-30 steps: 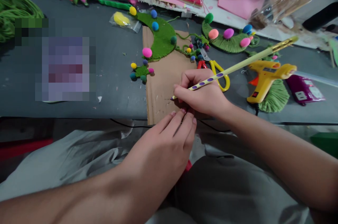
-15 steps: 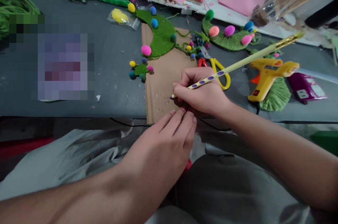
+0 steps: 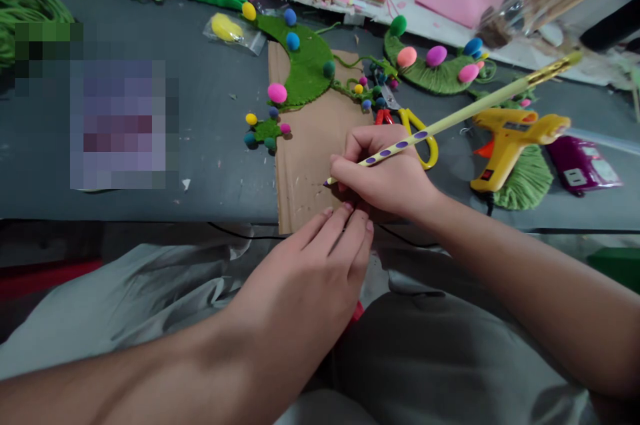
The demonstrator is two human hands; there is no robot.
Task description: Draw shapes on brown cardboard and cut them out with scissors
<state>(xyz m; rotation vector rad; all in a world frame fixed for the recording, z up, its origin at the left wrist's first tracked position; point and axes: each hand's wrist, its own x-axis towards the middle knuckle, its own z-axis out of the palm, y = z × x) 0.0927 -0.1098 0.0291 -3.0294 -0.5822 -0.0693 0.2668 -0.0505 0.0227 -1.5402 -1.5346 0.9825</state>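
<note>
My right hand (image 3: 385, 165) grips a pale yellow pencil (image 3: 465, 108) with purple dots, its point down at the cardboard (image 3: 310, 165) and its eraser end slanting up to the right. Fingers stretched out, my left hand (image 3: 320, 258) lies flat over the cardboard's near edge, just below the right hand. On the cardboard's far part rests a green felt crescent (image 3: 307, 68) with coloured pompoms. A small green star (image 3: 267, 131) with pompoms sits at its left edge. Faint marks show near the pencil tip.
Scissors (image 3: 420, 141) with red and yellow handles lie beyond my right hand. Farther right are a yellow glue gun (image 3: 505, 145), a yarn-wrapped green piece (image 3: 525, 181) and a purple packet (image 3: 583, 165). A second crescent (image 3: 435, 71) lies behind. Green yarn (image 3: 30, 5) is at far left.
Almost nothing differs. The pencil and my right hand have shifted very slightly, while my left hand stays in place on the cardboard.
</note>
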